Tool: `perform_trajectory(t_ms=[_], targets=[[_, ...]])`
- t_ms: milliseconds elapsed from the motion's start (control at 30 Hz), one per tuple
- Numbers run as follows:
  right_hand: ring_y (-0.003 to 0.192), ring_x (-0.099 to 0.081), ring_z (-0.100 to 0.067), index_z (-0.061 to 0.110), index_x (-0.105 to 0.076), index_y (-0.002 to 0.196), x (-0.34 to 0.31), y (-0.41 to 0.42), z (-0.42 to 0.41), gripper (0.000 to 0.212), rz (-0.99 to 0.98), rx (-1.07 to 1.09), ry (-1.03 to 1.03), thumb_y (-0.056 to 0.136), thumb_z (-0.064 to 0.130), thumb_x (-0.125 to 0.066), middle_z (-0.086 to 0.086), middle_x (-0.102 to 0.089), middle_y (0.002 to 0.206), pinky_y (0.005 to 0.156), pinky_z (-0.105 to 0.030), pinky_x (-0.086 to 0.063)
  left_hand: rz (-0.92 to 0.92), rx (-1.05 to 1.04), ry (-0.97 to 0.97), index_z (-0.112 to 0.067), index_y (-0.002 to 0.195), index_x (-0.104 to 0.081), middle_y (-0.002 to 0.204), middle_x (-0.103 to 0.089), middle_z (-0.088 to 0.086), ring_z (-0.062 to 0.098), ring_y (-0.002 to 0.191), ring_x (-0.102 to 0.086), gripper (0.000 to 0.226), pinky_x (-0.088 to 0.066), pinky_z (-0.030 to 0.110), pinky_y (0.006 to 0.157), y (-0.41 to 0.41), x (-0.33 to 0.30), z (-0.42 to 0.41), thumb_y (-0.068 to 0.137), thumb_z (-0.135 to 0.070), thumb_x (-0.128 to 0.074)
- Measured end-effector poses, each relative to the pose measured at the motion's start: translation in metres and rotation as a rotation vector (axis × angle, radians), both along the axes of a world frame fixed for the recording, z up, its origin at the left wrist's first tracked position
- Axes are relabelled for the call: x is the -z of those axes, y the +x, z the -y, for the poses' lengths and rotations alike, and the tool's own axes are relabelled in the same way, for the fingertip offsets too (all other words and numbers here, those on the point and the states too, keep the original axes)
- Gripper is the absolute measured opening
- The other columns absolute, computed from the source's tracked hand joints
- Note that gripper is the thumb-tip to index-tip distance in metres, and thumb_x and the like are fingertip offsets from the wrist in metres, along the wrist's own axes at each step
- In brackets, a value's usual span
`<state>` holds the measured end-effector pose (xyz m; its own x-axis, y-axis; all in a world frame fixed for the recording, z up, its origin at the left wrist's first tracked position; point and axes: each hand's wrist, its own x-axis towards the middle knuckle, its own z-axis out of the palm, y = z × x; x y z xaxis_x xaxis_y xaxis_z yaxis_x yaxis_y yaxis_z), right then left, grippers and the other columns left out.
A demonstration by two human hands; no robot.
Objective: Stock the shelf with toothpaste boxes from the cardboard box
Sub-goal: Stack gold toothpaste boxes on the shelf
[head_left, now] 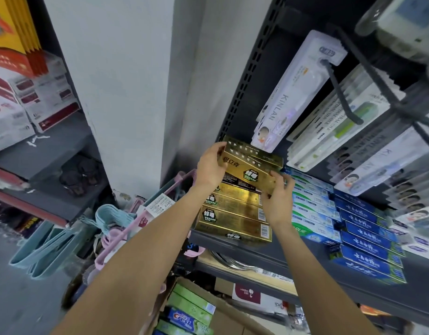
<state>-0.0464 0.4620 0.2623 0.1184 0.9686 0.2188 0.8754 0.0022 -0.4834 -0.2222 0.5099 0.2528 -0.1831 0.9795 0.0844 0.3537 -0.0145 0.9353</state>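
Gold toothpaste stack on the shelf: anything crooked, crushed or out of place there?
Nothing stands out. The stacked gold toothpaste boxes lie flat and roughly aligned on the dark grey shelf, none crushed. The top gold box, tilted, is held by the left hand and right hand, not yet set down.

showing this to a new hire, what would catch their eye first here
Both hands, left hand and right hand, grip a gold toothpaste box at centre, above the gold stack on the shelf. Hanging toothbrush packs fill the upper right.
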Motion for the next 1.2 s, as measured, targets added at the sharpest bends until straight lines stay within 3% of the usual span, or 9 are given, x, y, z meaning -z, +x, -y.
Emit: perform_trajectory(t_ms=[200,400,467,567,667,767,967,1100,1200], targets=[[0.123,-0.044,-0.026,0.010,-0.040,0.138,-0.002,0.000,-0.008,0.053,-0.002,-0.061,-0.066,0.088,0.003,-0.056,-0.011,-0.024,0.144,0.101,-0.025,-0.036,0.029,-0.080,-0.047,-0.017,0.126,-0.054,0.121,-0.064,0.004,0.021,0.115,-0.059,0.044,-0.043,0.034,0.101,0.000,0.003,-0.005,0.087,0.001,-0.060],[0.146,0.001,-0.025,0.020,-0.018,0.149,0.006,0.017,0.014,0.073,0.060,-0.169,-0.185,0.089,0.014,-0.059,0.001,-0.004,0.159,0.119,-0.043,-0.007,0.008,0.137,-0.134,-0.020,0.146,-0.026,0.142,-0.046,0.002,0.019,0.135,-0.038,0.066,-0.026,0.039,0.115,-0.002,-0.005,0.033,0.090,-0.004,-0.057],[0.146,-0.007,-0.021,0.018,-0.032,0.145,0.003,0.022,0.042,0.061,0.071,-0.217,-0.089,0.090,0.013,-0.059,0.000,-0.015,0.157,0.118,-0.038,-0.009,-0.063,0.071,-0.063,-0.019,0.145,-0.032,0.145,-0.042,0.000,0.015,0.137,-0.031,0.060,-0.020,0.028,0.113,-0.004,-0.008,0.070,0.091,-0.009,-0.057],[0.133,-0.032,-0.015,0.015,-0.055,0.127,0.005,0.031,0.101,0.035,-0.018,-0.249,-0.027,0.092,0.010,-0.057,-0.001,-0.040,0.143,0.109,-0.025,-0.022,-0.090,0.005,0.015,-0.022,0.130,-0.051,0.132,-0.053,-0.007,0.008,0.125,-0.043,0.038,-0.030,0.019,0.102,-0.010,-0.001,0.139,0.092,-0.016,-0.054],[0.108,-0.054,-0.011,0.015,-0.063,0.114,0.019,0.043,0.162,0.024,-0.066,-0.324,-0.134,0.092,0.009,-0.055,0.003,-0.061,0.118,0.090,-0.015,-0.034,-0.063,-0.044,-0.004,-0.027,0.113,-0.060,0.103,-0.065,-0.014,0.003,0.097,-0.058,0.022,-0.047,0.025,0.087,-0.012,0.020,0.208,0.094,-0.022,-0.053],[0.091,-0.065,-0.012,0.017,-0.065,0.110,0.052,0.064,0.212,0.023,-0.034,-0.431,-0.406,0.090,0.010,-0.058,0.004,-0.069,0.103,0.078,-0.021,-0.047,-0.124,-0.071,-0.162,-0.031,0.104,-0.061,0.082,-0.069,-0.009,0.011,0.075,-0.063,0.017,-0.049,0.031,0.071,-0.007,0.052,0.272,0.090,-0.032,-0.051],[0.090,-0.066,-0.029,0.014,-0.064,0.109,0.147,0.117,0.283,0.024,0.175,-0.604,-0.851,0.087,0.013,-0.056,-0.009,-0.071,0.096,0.080,-0.045,-0.052,-0.295,0.019,-0.635,-0.020,0.110,-0.065,0.099,-0.070,0.004,0.025,0.095,-0.064,0.028,-0.046,0.030,0.081,0.029,0.139,0.402,0.087,-0.032,-0.058],[0.097,-0.064,-0.024,0.016,-0.063,0.114,0.217,0.142,0.310,0.026,0.190,-0.638,-0.900,0.088,0.020,-0.062,-0.004,-0.069,0.104,0.082,-0.027,-0.045,-0.364,-0.046,-0.686,-0.012,0.092,-0.072,0.091,-0.071,0.007,0.031,0.084,-0.063,0.055,-0.052,0.039,0.077,0.067,0.207,0.465,0.071,-0.045,-0.033],[0.099,-0.062,-0.028,0.013,-0.060,0.119,0.283,0.153,0.327,0.033,0.225,-0.715,-0.971,0.087,0.018,-0.064,-0.009,-0.067,0.108,0.083,-0.035,-0.049,-0.482,0.005,-0.679,-0.019,0.091,-0.073,0.094,-0.071,0.001,0.030,0.085,-0.062,0.050,-0.052,0.038,0.077,0.089,0.255,0.485,0.071,-0.041,-0.033]])
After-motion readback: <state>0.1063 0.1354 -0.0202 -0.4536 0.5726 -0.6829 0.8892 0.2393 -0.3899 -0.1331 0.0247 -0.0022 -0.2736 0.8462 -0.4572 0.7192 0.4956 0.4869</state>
